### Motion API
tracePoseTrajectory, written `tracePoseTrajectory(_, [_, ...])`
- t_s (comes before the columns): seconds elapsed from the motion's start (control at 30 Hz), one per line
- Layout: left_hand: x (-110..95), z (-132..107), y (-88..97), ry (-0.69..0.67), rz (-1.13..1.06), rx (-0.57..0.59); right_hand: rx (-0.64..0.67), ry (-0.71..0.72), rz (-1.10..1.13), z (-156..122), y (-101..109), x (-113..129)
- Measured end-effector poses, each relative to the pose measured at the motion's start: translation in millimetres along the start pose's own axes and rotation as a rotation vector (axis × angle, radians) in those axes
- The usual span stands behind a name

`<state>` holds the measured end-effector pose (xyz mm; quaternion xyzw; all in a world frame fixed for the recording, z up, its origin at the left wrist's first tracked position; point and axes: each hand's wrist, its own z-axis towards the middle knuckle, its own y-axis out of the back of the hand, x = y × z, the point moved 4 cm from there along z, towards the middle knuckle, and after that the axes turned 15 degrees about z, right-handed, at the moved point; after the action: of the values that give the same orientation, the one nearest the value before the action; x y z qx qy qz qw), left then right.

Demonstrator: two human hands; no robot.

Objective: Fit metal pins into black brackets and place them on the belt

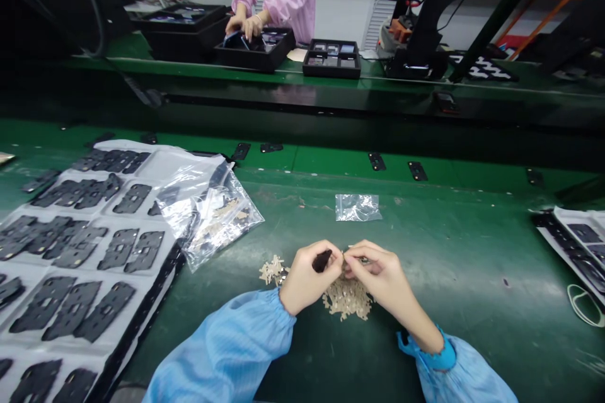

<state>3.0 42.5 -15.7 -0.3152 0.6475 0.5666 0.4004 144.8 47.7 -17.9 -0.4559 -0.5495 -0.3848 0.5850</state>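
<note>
Left hand (307,280) grip shut on black part (322,261), right hand (378,277) pinching tiny piece (363,259); slip could lose it in beige pile (347,300)

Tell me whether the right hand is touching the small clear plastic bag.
Apart. The head view shows the right hand below the small clear plastic bag, with a plain strip of green mat between them.

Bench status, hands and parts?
Left hand pinching small black part; right hand pinching small piece. Beige pieces heaped beneath. Plastic bag off left, apart.
</note>
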Motion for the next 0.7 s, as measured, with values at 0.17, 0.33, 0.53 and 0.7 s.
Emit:
tracePoseTrajectory(0.17, [1.4,3.3,0.7,0.042,-0.056,-0.019,-0.142,-0.028,0.015,2.6,7.5,3.1])
tracePoseTrajectory(0.33, [7.3,7.5,6.2,0.120,-0.104,-0.074,0.063,-0.001,-0.210,1.9,13.3,10.9])
tracePoseTrajectory(0.53, [9.2,8.1,4.7,0.112,-0.148,-0.052,0.281,0.101,-0.502,-0.9,13.7,15.2])
tracePoseTrajectory(0.7, [3.3,7.7,4.4,0.108,-0.142,-0.027,0.206,0.038,-0.379,0.9,15.6,13.8])
